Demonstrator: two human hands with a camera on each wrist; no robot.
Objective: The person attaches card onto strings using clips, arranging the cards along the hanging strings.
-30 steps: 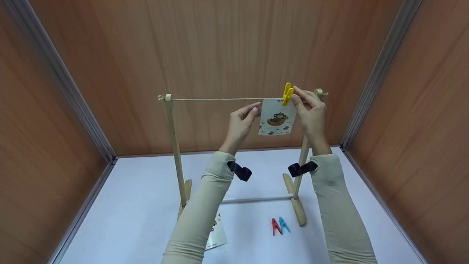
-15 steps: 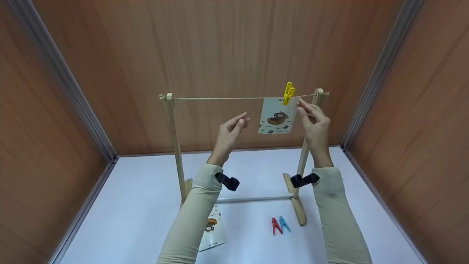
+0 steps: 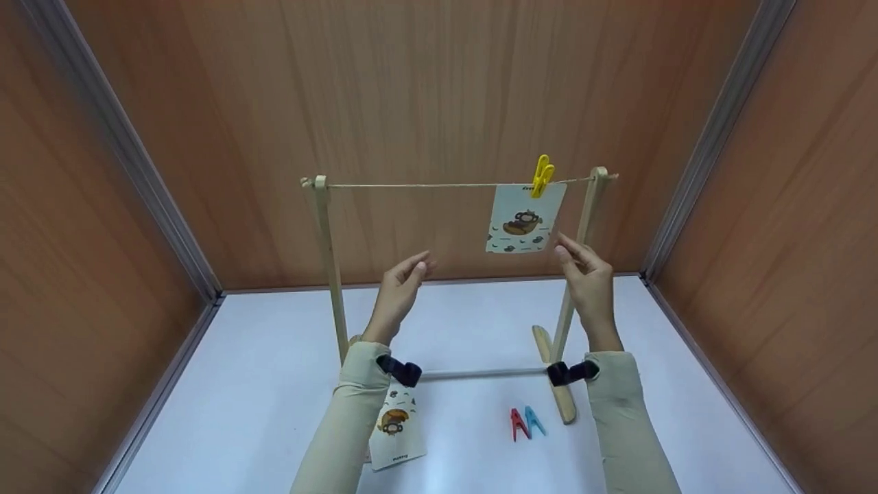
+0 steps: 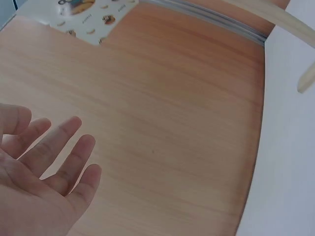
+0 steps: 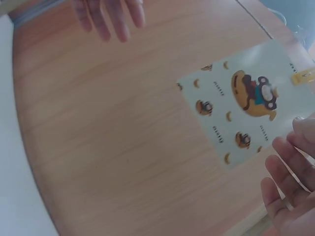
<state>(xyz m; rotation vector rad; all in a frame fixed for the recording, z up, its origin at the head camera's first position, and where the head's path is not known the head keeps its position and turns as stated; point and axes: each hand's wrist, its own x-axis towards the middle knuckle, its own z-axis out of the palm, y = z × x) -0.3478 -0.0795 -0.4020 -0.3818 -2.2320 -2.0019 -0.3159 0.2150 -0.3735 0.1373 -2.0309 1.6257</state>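
Monkey card [image 3: 525, 218] hangs from the string [image 3: 411, 185] under a yellow peg [image 3: 542, 175], just above the right hand [image 3: 588, 288]. Both that hand and the left hand [image 3: 399, 295] are below it, fingers [image 3: 573, 250] relaxed, holding nothing.

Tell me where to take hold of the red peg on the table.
Pinch the red peg from above across its splayed legs, nearest you. It lies flat, touching the blue peg on its right, so come in from the left with the right hand.

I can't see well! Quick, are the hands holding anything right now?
Left hand: open, holding nothing.
Right hand: open, holding nothing, just below the hanging card.
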